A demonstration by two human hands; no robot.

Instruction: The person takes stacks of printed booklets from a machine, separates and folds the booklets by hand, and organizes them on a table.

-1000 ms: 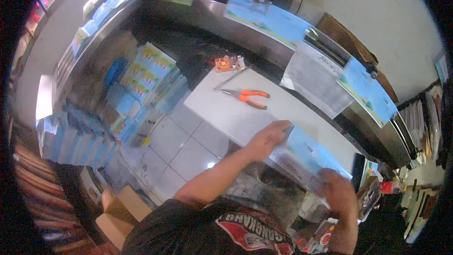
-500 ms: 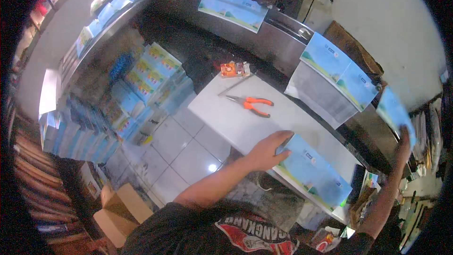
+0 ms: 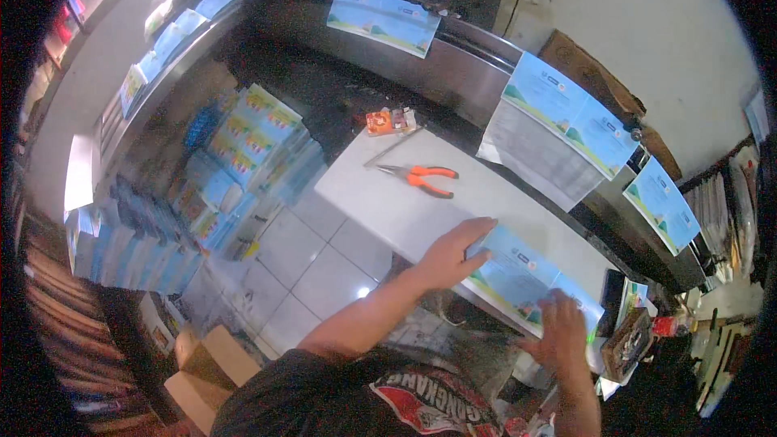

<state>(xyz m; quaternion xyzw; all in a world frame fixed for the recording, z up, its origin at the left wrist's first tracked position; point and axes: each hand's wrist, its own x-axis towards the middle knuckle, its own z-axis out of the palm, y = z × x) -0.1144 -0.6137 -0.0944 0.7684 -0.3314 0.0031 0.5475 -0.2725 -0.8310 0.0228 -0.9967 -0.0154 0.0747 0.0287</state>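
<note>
A pale blue printed sheet (image 3: 522,275), apparently the top of a thin stack, lies along the near edge of a white bench (image 3: 368,198). My left hand (image 3: 457,255) grips its left end, thumb and fingers closed round the edge. Over its right end is my right hand (image 3: 562,328), fingers stretched across the print and thumb spread off the near edge. Whether the right fingers press on the paper I cannot tell. Beyond the left hand, orange-handled pliers (image 3: 425,178) lie on the bench, with a thin metal rod (image 3: 392,148) behind them.
Similar blue sheets hang over the metal ledge at the back: one pair (image 3: 571,113), another sheet (image 3: 662,204) further right. A small orange box (image 3: 380,121) sits at the bench's far corner. Stacks of printed paper (image 3: 251,133) stand on the left. A dark phone (image 3: 613,291) lies by the bench's right end.
My right hand has let go of the blue sheet at the far right ledge and come back to the bench sheet's right end. My left hand keeps its grip.
</note>
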